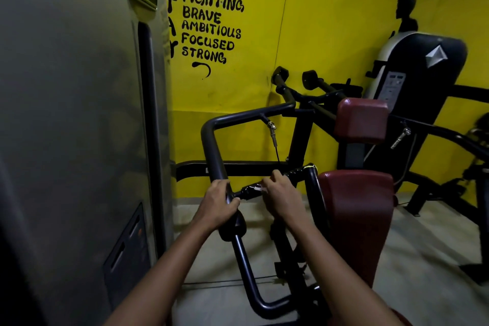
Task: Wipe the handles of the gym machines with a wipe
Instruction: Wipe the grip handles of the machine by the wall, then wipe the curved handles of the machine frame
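Observation:
A black gym machine arm (211, 145) loops in front of me, with a black rubber-gripped handle (296, 173) running across between its bar and the seat post. My left hand (218, 202) grips the bar where the handle meets it. My right hand (280, 189) is curled round the handle's middle, and a small white edge of the wipe (258, 188) shows at its fingers. Most of the wipe is hidden under that hand.
A tall grey weight-stack housing (79, 140) fills the left side. Dark red seat pads (357, 209) stand to the right of the handle. More black machines (412, 74) stand against the yellow wall (330, 21). The floor is pale concrete (423, 246).

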